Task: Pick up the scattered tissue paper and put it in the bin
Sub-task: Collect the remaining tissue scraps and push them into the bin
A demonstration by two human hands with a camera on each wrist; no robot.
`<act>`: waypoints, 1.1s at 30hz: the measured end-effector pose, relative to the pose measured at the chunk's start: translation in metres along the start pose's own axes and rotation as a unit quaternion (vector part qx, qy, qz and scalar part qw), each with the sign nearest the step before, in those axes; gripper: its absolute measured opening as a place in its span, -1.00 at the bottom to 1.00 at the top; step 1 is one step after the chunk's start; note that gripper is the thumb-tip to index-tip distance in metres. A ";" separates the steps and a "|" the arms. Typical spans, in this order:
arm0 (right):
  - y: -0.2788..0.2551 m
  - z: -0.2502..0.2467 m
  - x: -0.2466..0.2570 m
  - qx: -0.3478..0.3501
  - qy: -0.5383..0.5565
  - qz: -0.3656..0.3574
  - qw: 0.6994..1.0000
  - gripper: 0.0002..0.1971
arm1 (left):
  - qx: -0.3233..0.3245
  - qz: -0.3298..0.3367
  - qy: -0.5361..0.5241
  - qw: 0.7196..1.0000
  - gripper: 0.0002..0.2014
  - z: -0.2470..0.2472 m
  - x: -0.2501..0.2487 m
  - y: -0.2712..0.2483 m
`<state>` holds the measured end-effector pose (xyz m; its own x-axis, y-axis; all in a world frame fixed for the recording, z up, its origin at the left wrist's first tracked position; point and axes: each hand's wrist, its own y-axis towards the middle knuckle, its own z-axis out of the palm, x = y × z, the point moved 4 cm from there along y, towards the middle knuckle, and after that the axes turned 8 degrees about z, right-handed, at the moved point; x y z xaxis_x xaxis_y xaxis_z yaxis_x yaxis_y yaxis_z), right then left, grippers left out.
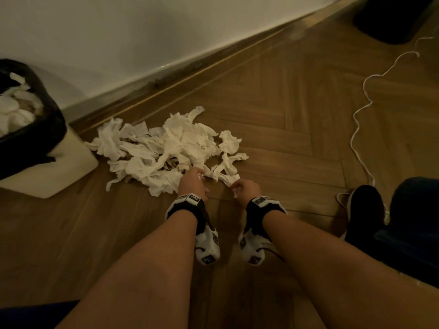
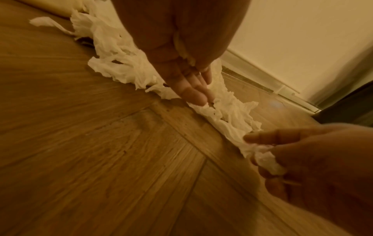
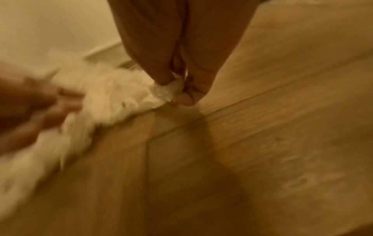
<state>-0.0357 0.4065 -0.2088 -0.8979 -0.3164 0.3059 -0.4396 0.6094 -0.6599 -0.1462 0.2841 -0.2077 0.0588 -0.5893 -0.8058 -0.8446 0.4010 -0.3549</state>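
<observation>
Both hands meet the tissue paper (image 1: 171, 148) pile's near edge: left hand (image 1: 192, 182) and right hand (image 1: 245, 189) each clutch scraps.

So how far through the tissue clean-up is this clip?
Partly done. The bin already holds white tissue. In hand: the right hand pinches a tissue strip, and the left hand touches its other end, some tissue tucked under the thumb. Left: the tissue pile on the floor.
</observation>
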 end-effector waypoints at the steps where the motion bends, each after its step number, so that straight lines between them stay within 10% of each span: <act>1: 0.000 -0.003 -0.005 -0.007 0.086 0.034 0.996 -0.64 | -0.005 -0.024 -0.021 0.999 -0.72 -0.001 0.000 -0.001; 7: -0.009 -0.019 -0.015 0.044 0.355 0.174 0.917 -0.79 | 0.019 0.106 0.195 0.975 -0.62 -0.001 -0.020 -0.006; 10: -0.007 -0.022 -0.018 0.048 0.424 0.167 0.889 -0.67 | 0.026 0.118 0.240 0.963 -0.54 -0.001 -0.028 -0.012; 16: -0.042 -0.039 0.001 0.055 0.365 0.060 0.927 -0.61 | 0.020 0.104 0.257 0.961 -0.70 -0.012 -0.044 -0.030; 19: -0.060 -0.048 0.015 0.125 0.494 0.068 0.858 -0.71 | 0.046 0.111 0.257 0.959 -0.65 -0.020 -0.059 -0.039; 27: -0.093 -0.072 0.054 0.127 0.549 0.058 0.824 -0.66 | 0.010 0.086 -0.027 0.996 -0.75 -0.109 -0.079 -0.074; 33: -0.130 -0.080 0.105 0.203 0.571 -0.012 0.795 -0.59 | -0.068 0.152 0.198 0.966 -0.66 -0.197 -0.087 -0.090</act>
<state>-0.0746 0.3520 -0.0363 -0.4263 0.6841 0.5918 -0.6214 0.2540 -0.7412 -0.1799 0.1610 -0.0118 -0.3891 -0.6915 -0.6087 -0.8539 0.5186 -0.0433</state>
